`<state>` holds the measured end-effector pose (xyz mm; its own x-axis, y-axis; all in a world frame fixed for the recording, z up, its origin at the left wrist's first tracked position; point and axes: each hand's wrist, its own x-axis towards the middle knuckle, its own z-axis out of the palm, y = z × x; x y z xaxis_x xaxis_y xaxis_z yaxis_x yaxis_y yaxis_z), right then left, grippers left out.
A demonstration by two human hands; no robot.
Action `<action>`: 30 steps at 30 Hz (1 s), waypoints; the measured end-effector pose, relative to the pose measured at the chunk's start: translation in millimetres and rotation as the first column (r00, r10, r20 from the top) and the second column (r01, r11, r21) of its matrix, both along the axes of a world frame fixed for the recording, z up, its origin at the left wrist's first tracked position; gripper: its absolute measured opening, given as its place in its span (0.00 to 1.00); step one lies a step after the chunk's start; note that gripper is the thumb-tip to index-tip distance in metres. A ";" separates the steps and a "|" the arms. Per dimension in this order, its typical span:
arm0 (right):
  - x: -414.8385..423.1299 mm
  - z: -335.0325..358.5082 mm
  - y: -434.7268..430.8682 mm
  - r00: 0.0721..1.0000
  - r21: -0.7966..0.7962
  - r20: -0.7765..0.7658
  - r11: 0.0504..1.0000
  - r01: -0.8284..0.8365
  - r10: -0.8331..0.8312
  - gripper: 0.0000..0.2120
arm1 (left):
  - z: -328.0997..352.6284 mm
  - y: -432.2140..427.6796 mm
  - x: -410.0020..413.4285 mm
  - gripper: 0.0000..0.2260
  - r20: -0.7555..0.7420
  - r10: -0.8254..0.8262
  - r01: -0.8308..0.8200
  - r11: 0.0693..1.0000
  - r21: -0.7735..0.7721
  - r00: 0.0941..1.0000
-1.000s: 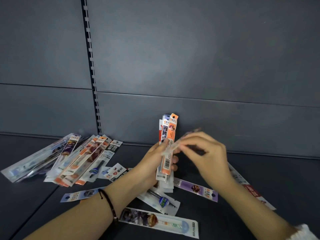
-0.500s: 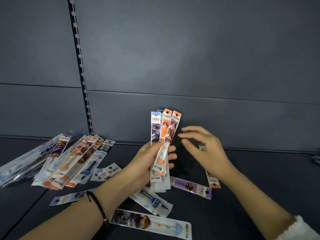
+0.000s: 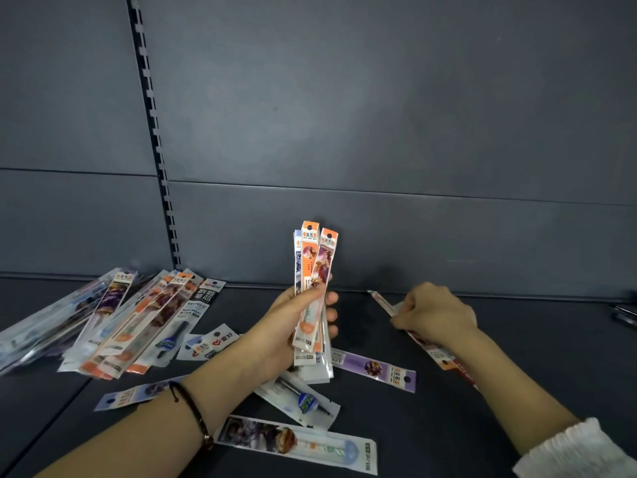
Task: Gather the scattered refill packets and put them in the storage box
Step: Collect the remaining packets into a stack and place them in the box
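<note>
Keeps the bundle of refill packets (image 3: 315,267) upright in the curled left hand (image 3: 293,326), drops the right hand (image 3: 434,313) from beside it to the shelf (image 3: 517,357), fingers gripping a loose packet (image 3: 379,300) there, leaving many more scattered and no storage box in view.

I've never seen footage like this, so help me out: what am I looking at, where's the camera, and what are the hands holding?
No machine here: these are a person's two bare hands, filmed by one camera worn on the head, looking forward and down. The left hand holds a bundle of refill packets upright. The right hand grips a single packet close to the dark shelf. More packets lie loose on it: a pile at the left, a purple packet between the arms, others nearer the camera. No storage box is in view.
</note>
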<state>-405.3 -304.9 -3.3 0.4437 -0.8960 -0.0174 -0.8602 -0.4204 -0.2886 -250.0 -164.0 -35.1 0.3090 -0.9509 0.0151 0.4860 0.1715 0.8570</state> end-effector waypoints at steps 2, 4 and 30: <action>-0.2 0.9 3.9 1.000 -0.042 0.018 0.999 -0.009 0.010 0.08 | -0.4 -0.6 1.0 0.06 -0.001 -0.010 0.010 1.000 0.003 1.000; -3.1 0.7 8.3 0.991 -0.136 0.129 0.990 -0.025 0.042 0.06 | -0.8 0.7 1.9 0.07 -0.017 -0.023 0.023 1.000 0.018 1.000; 10.1 -6.5 25.2 0.484 -0.721 0.268 0.507 -0.473 0.833 0.24 | 0.9 6.5 -3.1 0.12 0.170 -0.050 0.036 0.996 0.087 0.984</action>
